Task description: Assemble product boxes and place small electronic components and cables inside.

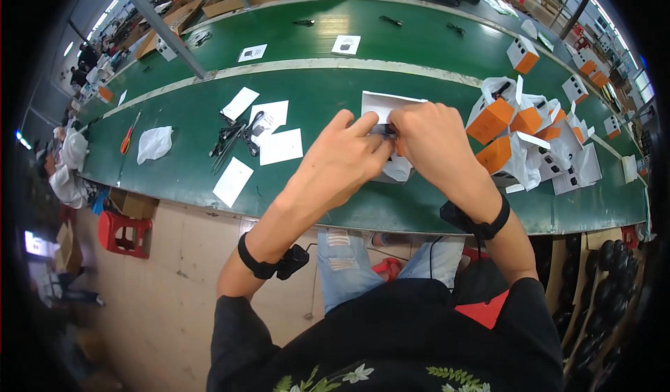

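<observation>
An open white box (380,100) lies in front of me on the green work table, its flap standing up at the far side. My left hand (343,153) reaches over it from the left, fingers curled into the opening. From the right, my right hand (434,143) bends over the same opening, fingers closed. Between the fingertips a small dark piece shows, but the hands cover most of it. A white plastic bag (397,170) sticks out of the box below my hands.
Left of the box lie white leaflets (281,147) and black cables (227,141). Farther left are a white bag (155,144) and orange-handled scissors (126,143). Several open orange-and-white boxes (490,121) with plastic bags crowd the right. Beyond a pale rail, leaflets (346,44) and cables lie on a green belt.
</observation>
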Action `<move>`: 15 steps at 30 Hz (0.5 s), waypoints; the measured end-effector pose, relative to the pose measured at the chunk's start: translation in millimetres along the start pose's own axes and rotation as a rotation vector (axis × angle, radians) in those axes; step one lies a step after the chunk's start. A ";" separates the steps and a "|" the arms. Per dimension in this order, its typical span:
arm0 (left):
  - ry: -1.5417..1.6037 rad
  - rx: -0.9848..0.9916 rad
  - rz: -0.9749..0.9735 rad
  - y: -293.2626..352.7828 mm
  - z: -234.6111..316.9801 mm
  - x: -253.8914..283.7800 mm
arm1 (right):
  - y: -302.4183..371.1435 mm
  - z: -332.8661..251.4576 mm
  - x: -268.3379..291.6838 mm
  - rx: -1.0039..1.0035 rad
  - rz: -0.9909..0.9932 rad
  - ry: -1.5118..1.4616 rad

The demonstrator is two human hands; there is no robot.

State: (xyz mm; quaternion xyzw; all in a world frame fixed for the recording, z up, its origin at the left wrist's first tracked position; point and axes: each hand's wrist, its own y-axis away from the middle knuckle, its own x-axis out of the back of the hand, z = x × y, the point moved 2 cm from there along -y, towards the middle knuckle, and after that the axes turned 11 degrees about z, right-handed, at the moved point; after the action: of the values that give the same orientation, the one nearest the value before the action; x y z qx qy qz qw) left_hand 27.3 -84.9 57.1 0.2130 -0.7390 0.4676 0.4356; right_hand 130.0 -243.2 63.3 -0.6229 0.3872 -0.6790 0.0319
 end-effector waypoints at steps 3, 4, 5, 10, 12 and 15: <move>0.133 0.029 0.140 6.7 -4.1 -4.5 | -1.3 5.0 -2.4 0.012 0.026 -0.019; 0.155 0.050 0.167 10.1 -5.4 -7.3 | -1.3 5.6 -1.4 0.004 0.024 -0.020; 0.161 0.047 0.163 12.8 -5.3 -8.9 | -1.5 5.8 0.2 0.005 -0.014 -0.014; 0.264 0.092 0.275 16.9 -7.7 -13.4 | 4.3 5.6 4.2 0.013 0.019 -0.009; 0.269 0.091 0.290 17.8 -8.7 -12.2 | 6.0 -0.8 7.5 0.021 0.059 0.073; 0.275 0.092 0.304 20.5 -9.2 -12.2 | 5.1 -6.0 13.5 0.036 0.041 0.099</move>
State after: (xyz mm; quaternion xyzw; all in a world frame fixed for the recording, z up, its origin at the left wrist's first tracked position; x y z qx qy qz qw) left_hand 23.1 -68.3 38.1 0.0528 -0.6741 0.5859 0.4467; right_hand 119.5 -250.9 72.0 -0.5799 0.3887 -0.7150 0.0381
